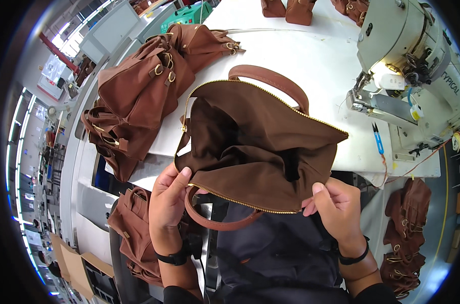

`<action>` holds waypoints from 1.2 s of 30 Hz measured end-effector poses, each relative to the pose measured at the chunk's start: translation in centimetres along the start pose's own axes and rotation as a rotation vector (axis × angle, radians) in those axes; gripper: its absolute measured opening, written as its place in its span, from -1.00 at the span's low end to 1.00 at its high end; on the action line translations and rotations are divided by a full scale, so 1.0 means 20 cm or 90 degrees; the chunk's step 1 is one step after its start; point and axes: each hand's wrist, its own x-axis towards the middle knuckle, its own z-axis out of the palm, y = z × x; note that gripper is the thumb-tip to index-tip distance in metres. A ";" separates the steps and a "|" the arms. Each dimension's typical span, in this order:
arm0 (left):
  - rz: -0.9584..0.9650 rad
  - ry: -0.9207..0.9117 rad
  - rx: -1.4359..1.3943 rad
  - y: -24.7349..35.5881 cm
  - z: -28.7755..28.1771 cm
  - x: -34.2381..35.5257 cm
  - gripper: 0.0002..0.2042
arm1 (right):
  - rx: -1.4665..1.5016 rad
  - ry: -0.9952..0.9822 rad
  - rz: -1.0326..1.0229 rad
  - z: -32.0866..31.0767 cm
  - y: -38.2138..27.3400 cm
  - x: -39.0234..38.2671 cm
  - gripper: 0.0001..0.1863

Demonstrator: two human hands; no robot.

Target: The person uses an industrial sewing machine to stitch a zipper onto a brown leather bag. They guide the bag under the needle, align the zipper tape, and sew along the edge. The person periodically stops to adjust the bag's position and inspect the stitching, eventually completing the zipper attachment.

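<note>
Brown fabric handbag point(255, 147), mouth unzipped and spread wide, hangs between your two hands over the near edge of the white worktable point(311, 61); its far side lies on the tabletop, its near rim is over your lap. Your left hand point(170, 195) pinches the near rim at the left corner, thumb on top by the gold zipper point(230, 198) w/ fingers curled under. Your right hand point(336, 202) pinches the same rim at the right corner, thumb pressed on the cloth edge, fingers tucked behind.

Bag looks soft & floppy: lining slumps into folds inside, walls don't hold shape w/o support. Likely light, not fragile, cloth grippy rather than slick. Best holds, by the look of it, are the zipper-taped rim, where you have it now, or the two tan leather handles point(273, 81), one arching on the far side, the other drooping below the near rim btwn your wrists. Handles look stiffer than the body. Take it by one corner only & the rest would prob. sag and fold shut.

Pile of finished brown bags point(143, 86) sits on the table's left end, well apart from your hands. Industrial sewing machine point(412, 66) stands at right, w/ blue thread snips point(378, 139) just beside its base. More brown bags point(405, 238) lie on the floor at lower right.
</note>
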 end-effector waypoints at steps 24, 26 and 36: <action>0.095 0.044 0.109 -0.32 -0.01 -0.30 -0.36 | 0.389 -0.032 0.056 -0.01 0.26 -0.26 -0.76; 0.092 0.050 0.118 -0.34 -0.03 -0.32 -0.35 | 0.399 -0.048 0.069 -0.01 0.27 -0.27 -0.78; 0.050 0.053 0.206 -0.36 -0.06 -0.37 -0.44 | 0.417 -0.057 0.085 0.00 0.30 -0.27 -0.82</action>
